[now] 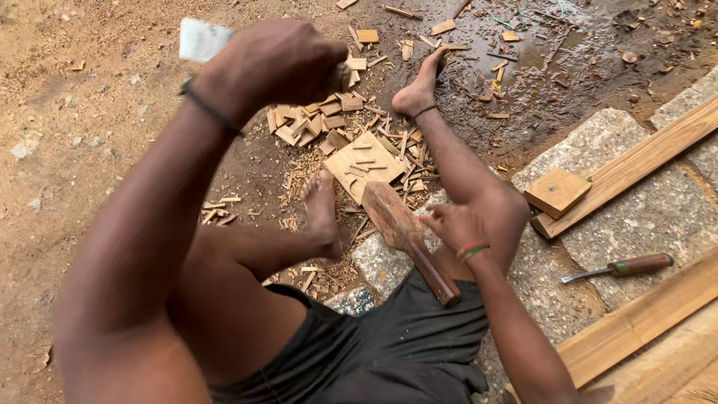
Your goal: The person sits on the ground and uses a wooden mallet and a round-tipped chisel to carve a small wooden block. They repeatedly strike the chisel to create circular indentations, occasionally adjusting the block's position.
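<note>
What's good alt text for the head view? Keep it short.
Seen from above, a seated barefoot person raises a flat-bladed chopping tool in the left hand while the right hand steadies a paddle-shaped wooden piece on a stone slab. Wood chips litter the dirt; a wooden-handled chisel and planks lie right.

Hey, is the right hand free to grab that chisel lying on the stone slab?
Probably not at once: the right hand is gripping the carved wooden piece, so it would have to let go first. The chisel lies uncovered on the stone slab beside that arm.
</note>
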